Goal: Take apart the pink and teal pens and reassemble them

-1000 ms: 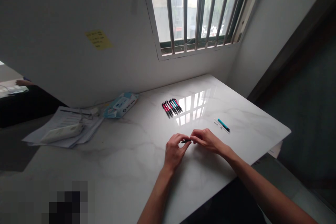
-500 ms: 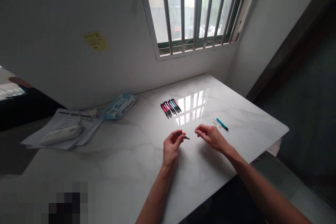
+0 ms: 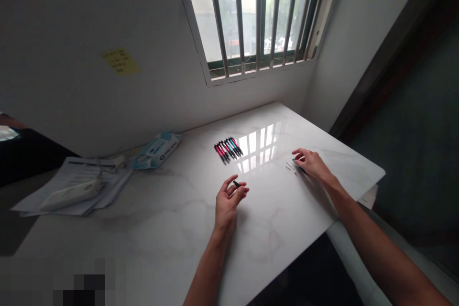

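My left hand (image 3: pixel 228 201) holds a small black pen part (image 3: pixel 236 183) between thumb and fingers, above the white marbled table. Further right, my right hand (image 3: pixel 311 163) is down at the table with its fingers closed round a teal pen barrel (image 3: pixel 293 159). Only the barrel's teal end shows clearly; the hand covers most of the rest. Just left of those fingers lie a thin pen refill (image 3: pixel 291 167) and a tiny part (image 3: pixel 288 168), perhaps a spring. Beyond both hands, several pens (image 3: pixel 228 149) in red, white and teal with black grips lie side by side.
A blue-and-white wipes packet (image 3: pixel 157 150) lies by the wall. Left of it are papers (image 3: pixel 68 186) with a white device (image 3: pixel 73 193) on top. The table (image 3: pixel 172 234) ends at a rounded right corner. A barred window (image 3: pixel 251 24) is above.
My right hand has moved right, from beside my left hand to the teal barrel. My left hand has turned the black part, whose tip no longer points out to the right. The view has shifted slightly.
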`<action>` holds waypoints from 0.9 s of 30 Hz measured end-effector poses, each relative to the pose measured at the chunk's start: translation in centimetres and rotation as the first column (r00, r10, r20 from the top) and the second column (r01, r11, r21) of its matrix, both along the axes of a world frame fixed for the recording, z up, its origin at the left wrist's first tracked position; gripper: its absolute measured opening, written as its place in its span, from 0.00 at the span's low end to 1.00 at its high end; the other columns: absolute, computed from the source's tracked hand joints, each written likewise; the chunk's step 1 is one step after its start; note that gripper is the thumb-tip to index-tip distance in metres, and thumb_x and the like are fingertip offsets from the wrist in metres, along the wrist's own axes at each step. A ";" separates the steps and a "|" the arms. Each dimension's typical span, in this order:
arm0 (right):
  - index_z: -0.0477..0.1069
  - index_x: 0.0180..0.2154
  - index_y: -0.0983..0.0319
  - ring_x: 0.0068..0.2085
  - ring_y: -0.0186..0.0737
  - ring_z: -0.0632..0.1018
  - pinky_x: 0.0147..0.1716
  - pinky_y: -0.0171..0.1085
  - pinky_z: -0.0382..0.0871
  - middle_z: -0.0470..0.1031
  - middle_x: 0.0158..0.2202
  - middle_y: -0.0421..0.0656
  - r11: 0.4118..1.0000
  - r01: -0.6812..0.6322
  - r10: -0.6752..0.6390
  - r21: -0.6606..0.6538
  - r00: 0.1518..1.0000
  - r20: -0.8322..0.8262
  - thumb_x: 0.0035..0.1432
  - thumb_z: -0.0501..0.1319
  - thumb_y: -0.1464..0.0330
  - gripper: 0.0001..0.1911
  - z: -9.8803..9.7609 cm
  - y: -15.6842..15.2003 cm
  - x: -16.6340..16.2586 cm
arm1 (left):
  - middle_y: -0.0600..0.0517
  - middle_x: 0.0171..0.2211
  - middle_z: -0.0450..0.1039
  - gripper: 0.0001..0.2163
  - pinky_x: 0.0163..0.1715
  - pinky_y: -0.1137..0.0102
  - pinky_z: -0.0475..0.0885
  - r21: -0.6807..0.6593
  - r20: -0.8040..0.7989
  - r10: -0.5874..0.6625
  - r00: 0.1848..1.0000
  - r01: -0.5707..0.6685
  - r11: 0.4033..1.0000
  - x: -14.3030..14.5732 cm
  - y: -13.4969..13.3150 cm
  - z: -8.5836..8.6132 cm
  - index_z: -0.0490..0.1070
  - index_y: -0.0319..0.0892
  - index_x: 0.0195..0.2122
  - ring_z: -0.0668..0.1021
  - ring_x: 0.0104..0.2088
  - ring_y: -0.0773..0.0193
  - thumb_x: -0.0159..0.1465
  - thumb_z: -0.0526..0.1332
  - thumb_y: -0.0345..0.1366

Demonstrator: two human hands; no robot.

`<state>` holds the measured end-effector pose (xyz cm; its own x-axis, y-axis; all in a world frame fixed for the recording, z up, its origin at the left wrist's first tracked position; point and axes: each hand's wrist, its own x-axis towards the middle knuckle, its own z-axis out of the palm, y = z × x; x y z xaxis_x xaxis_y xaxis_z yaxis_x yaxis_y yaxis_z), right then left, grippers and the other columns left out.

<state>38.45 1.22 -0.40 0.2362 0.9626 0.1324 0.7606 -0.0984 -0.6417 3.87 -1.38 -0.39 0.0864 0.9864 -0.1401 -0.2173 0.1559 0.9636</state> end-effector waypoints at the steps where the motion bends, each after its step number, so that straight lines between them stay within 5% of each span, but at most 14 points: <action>1: 0.80 0.47 0.59 0.36 0.42 0.83 0.39 0.39 0.75 0.84 0.38 0.44 1.000 0.003 -0.002 0.025 0.999 -0.032 0.59 0.64 0.71 0.13 0.6 -0.1 -0.5 | 0.45 0.43 0.83 0.26 0.43 0.66 0.79 -0.001 -0.007 0.003 1.000 -0.003 1.000 0.0 0.0 -0.1 0.75 0.42 0.53 0.85 0.40 0.60 0.56 0.76 0.45; 6: 0.81 0.45 0.60 0.37 0.42 0.84 0.37 0.37 0.78 0.84 0.38 0.44 0.972 -0.207 0.232 0.111 0.913 -0.334 0.62 0.64 0.66 0.12 3.7 -2.0 -6.9 | 0.42 0.44 0.84 0.19 0.40 0.68 0.78 0.004 -0.068 -0.055 0.996 0.056 0.998 0.4 -0.1 0.1 0.81 0.38 0.44 0.84 0.38 0.60 0.56 0.76 0.44; 12: 0.80 0.42 0.60 0.38 0.41 0.84 0.40 0.38 0.80 0.83 0.37 0.42 0.880 -0.447 0.457 0.160 0.706 -0.542 0.62 0.66 0.67 0.07 3.8 -4.0 -15.6 | 0.44 0.37 0.85 0.18 0.36 0.68 0.76 0.013 -0.114 -0.203 0.972 0.206 0.978 0.3 -0.3 0.4 0.85 0.38 0.43 0.83 0.35 0.59 0.56 0.76 0.45; 18: 0.80 0.43 0.59 0.41 0.43 0.85 0.44 0.40 0.80 0.84 0.38 0.42 0.883 -0.441 0.441 0.163 0.657 -0.612 0.61 0.69 0.65 0.09 2.7 -4.2 -15.0 | 0.45 0.37 0.85 0.18 0.36 0.69 0.74 0.004 -0.158 -0.280 0.947 0.285 0.959 0.1 -0.3 0.8 0.85 0.40 0.45 0.82 0.35 0.59 0.57 0.75 0.45; 27: 0.80 0.37 0.58 0.35 0.42 0.83 0.36 0.38 0.76 0.83 0.33 0.41 0.931 -0.332 0.359 0.151 0.760 -0.542 0.62 0.69 0.59 0.09 1.6 -5.7 -13.8 | 0.44 0.37 0.85 0.19 0.35 0.69 0.74 0.009 -0.200 -0.268 0.942 0.275 0.961 1.1 -0.8 0.0 0.85 0.38 0.45 0.80 0.32 0.62 0.56 0.75 0.45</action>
